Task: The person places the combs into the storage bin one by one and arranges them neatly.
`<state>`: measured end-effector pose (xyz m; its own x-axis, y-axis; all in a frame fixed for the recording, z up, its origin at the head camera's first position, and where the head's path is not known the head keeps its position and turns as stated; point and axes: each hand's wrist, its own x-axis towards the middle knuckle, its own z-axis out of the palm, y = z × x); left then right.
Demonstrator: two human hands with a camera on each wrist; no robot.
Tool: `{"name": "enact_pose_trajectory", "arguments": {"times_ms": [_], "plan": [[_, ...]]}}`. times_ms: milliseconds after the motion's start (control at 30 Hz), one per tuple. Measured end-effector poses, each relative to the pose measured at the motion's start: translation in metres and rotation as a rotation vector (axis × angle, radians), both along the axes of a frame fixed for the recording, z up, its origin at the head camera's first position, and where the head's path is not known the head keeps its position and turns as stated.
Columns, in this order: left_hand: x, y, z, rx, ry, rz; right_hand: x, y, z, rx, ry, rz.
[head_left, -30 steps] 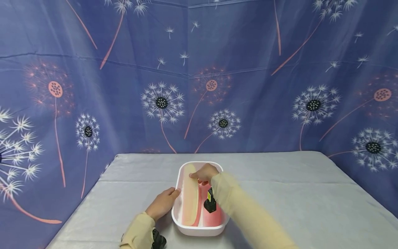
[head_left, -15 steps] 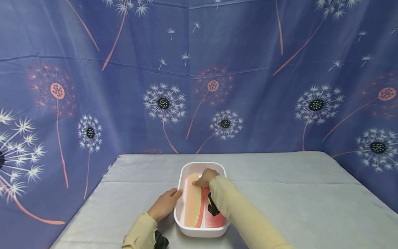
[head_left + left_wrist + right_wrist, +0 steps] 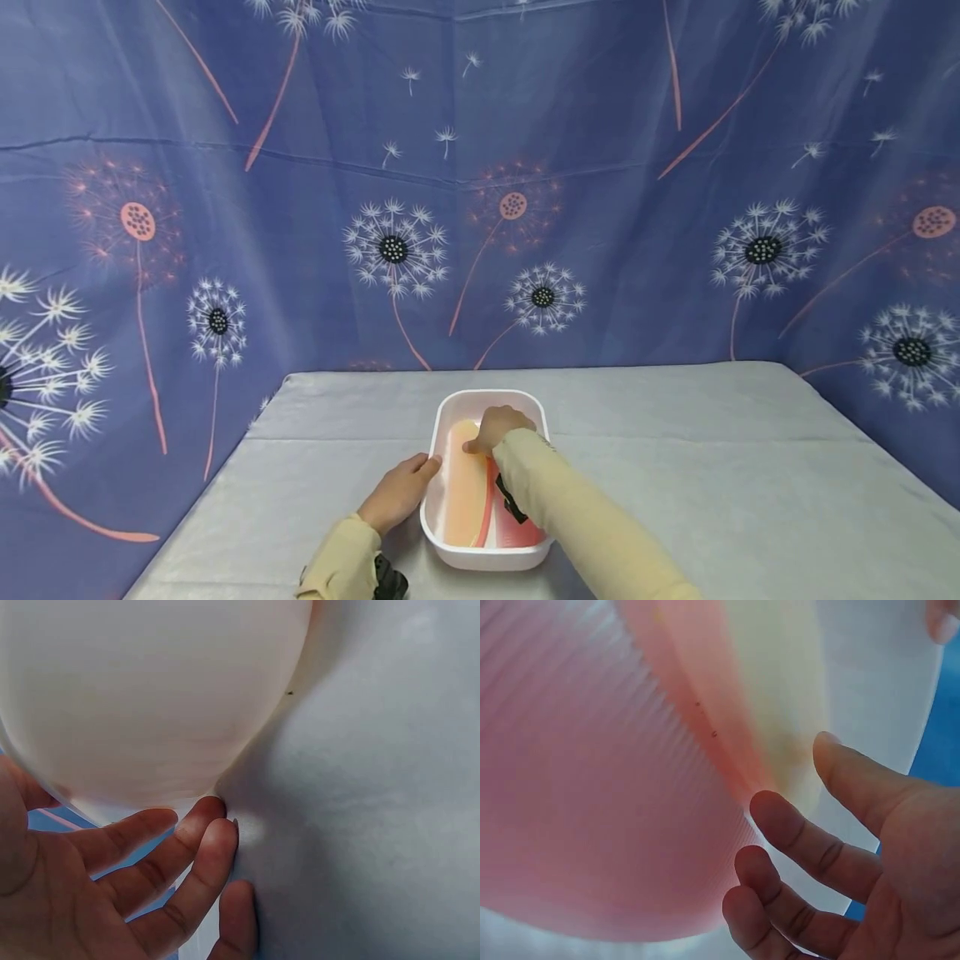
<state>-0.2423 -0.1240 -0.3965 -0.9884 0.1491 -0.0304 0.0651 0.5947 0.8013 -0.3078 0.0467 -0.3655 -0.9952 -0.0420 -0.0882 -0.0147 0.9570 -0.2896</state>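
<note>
A deep white plastic box (image 3: pixel 514 560) stands on the table in the head view. Against its left inner side lies a long, round-ended cream piece (image 3: pixel 463 500) with pink tones and a red edge. Beside it is a pink ribbed piece (image 3: pixel 615 795) with a curved outline, partly hidden by the right arm. My right hand (image 3: pixel 504 429) reaches into the box; thumb and index finger stand apart on either side of the cream piece's far end. My left hand (image 3: pixel 127 877) holds the box's left wall, thumb at the rim and fingers along the outside.
A light grey cloth covers the table (image 3: pixel 712 467) around the box. Behind and at both sides hangs a blue curtain (image 3: pixel 637 250) with dandelion prints. A black wrist camera (image 3: pixel 390 579) sits at the left cuff.
My right hand has lowered the cream piece's far end into the box, and its fingers have spread around it. My left hand stays at the box's left side.
</note>
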Motion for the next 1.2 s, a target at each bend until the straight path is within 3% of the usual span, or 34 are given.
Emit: {"name": "enact_pose_trajectory", "arguments": {"times_ms": [700,1200], "plan": [[0.0,0.001,0.002,-0.022,0.003,0.002,0.012,0.005,0.013,0.042,0.07,0.036],[-0.002,0.003,0.008,-0.068,0.012,-0.012,0.024,0.035,0.041,-0.028,0.075,0.022]]}}
